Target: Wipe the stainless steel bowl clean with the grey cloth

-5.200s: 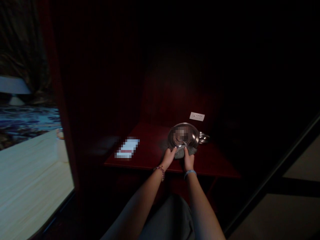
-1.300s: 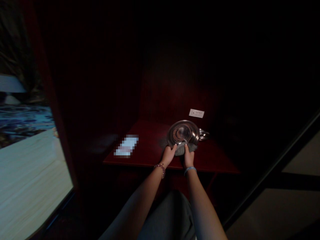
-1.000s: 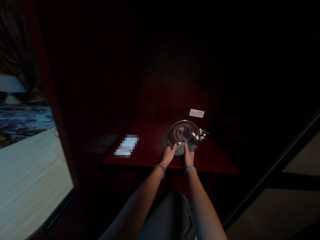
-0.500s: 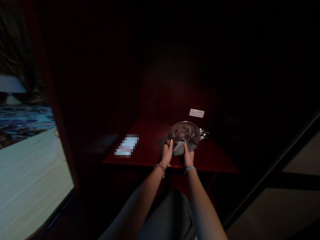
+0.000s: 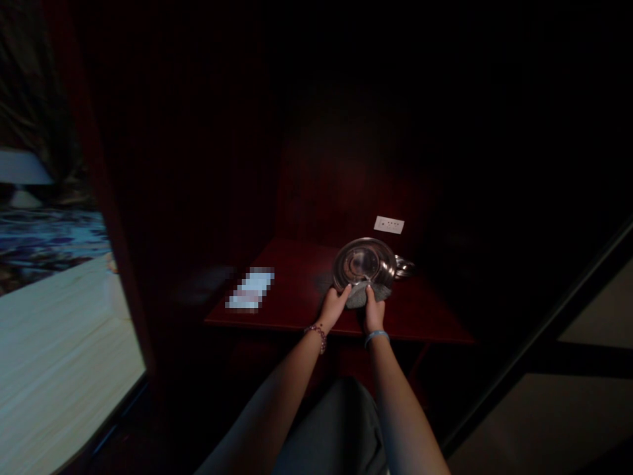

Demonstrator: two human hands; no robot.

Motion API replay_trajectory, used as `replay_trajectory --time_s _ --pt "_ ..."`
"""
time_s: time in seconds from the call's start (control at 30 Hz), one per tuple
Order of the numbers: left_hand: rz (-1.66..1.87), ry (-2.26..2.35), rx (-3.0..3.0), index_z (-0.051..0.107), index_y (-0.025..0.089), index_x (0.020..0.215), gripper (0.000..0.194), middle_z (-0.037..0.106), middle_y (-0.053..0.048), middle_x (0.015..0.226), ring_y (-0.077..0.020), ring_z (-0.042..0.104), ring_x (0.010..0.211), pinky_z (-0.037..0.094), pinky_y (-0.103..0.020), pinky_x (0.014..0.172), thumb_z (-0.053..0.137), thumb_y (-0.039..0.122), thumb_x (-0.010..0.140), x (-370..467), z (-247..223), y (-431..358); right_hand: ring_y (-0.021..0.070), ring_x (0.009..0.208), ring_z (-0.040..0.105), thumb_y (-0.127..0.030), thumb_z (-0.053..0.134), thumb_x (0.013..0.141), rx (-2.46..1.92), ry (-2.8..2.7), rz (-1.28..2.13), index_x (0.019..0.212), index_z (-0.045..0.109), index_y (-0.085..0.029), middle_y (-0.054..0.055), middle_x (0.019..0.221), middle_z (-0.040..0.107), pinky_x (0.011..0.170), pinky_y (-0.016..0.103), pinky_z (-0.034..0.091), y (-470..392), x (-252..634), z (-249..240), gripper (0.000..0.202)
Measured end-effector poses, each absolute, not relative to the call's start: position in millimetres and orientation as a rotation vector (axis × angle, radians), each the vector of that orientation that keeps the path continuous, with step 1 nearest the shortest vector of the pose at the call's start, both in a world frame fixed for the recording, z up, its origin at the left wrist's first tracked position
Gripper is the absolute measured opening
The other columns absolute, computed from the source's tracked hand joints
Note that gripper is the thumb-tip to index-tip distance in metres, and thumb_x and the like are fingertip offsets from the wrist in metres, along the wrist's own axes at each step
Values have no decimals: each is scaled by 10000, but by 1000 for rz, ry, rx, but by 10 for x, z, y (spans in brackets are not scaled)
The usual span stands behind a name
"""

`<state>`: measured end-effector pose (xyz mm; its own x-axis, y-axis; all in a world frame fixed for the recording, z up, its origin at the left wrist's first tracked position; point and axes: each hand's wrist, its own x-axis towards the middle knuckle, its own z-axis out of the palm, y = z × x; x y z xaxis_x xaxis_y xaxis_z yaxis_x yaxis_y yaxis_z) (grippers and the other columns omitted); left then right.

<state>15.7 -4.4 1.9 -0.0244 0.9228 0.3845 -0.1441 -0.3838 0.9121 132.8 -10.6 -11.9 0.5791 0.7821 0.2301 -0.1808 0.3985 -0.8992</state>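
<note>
A shiny round steel bowl is held up over the dark red desk, tilted so its wide face shows. My left hand grips its lower left rim, thumb on top. At the lower right rim, my right hand is closed on a grey cloth, which is folded over the bowl's edge with the thumb pressing it. The fingers under the bowl are hidden on both hands. Just behind it on the right lies another shiny steel item, partly covered by the bowl.
The desk sits in a dark recess. A pale, blurred-out rectangle lies on its left part. A white wall socket is on the back panel. At far left are a light wooden tabletop and a lamp.
The bowl has tilted and turned a little in my hands, and its face catches the light differently. My left thumb has slid right along the rim, closer to the cloth.
</note>
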Motion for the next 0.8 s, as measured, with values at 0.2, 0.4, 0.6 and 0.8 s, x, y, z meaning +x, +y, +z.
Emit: replay_trajectory --time_s 0.2,0.4,0.6,0.8 --pt "1494 865 1496 730 112 1020 321 740 -154 1072 -246 682 1014 489 -389 970 591 348 853 164 13 -39 232 956 701 -462 724 699 -965 -714 689 1065 711 -76 126 1037 749 806 293 542 -117 1322 -97 532" --pt "1515 905 1450 738 121 911 313 759 -134 981 -247 687 978 499 -356 902 582 385 851 166 11 -39 226 964 699 -466 722 696 -978 -733 682 1054 714 -92 121 1051 748 824 298 540 -132 1312 -84 518" --pt "1541 1037 1338 684 132 715 379 699 -73 666 -196 642 715 488 -282 689 549 456 860 146 49 -69 217 940 704 -445 711 720 -972 -778 665 1052 716 -89 105 1001 756 816 293 538 -146 1302 -75 487" --pt "1660 1044 1255 666 127 803 446 679 -86 714 -178 615 671 477 -279 666 421 480 926 112 99 -84 214 952 698 -455 731 704 -970 -790 690 1050 719 -95 87 1007 755 829 283 531 -155 1294 -46 500"
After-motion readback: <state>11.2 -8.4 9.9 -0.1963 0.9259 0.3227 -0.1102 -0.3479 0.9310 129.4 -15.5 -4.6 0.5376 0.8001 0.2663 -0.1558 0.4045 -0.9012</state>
